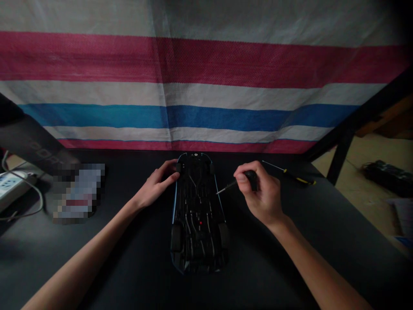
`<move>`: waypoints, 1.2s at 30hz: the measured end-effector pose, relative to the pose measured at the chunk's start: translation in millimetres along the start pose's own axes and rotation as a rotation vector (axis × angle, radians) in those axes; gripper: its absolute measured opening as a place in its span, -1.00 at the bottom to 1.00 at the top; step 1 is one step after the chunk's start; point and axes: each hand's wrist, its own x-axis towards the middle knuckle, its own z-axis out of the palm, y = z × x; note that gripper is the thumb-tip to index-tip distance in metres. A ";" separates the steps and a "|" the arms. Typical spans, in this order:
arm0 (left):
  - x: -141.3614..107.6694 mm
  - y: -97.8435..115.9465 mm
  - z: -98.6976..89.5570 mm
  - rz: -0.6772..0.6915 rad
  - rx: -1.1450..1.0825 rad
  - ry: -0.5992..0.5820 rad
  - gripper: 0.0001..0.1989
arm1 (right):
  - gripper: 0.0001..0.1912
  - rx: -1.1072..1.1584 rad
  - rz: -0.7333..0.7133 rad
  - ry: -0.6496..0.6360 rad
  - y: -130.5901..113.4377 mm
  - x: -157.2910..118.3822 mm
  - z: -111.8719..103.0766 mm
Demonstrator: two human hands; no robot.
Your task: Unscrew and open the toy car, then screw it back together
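upturned toy car [195, 196], against left hand [157, 181]

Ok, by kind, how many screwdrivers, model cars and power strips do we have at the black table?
Screwdrivers: 2, one in the right hand, another lying on the black table
Model car: 1, upside down
Power strip: 1, at the left edge of view
Total: 4
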 end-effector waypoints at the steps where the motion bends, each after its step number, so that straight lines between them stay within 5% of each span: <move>1: 0.2 0.1 0.1 0.007 -0.005 -0.001 -0.45 | -0.92 -0.008 -0.018 0.002 0.5 -0.8 0.3; 9: 1.2 -0.1 0.3 0.025 0.002 -0.002 -0.47 | -0.93 -0.058 -0.149 0.056 3.6 -5.5 2.3; 36: 1.1 -2.9 -1.0 0.036 0.003 0.007 -0.48 | -0.95 -0.034 -0.248 0.160 13.8 -16.9 12.2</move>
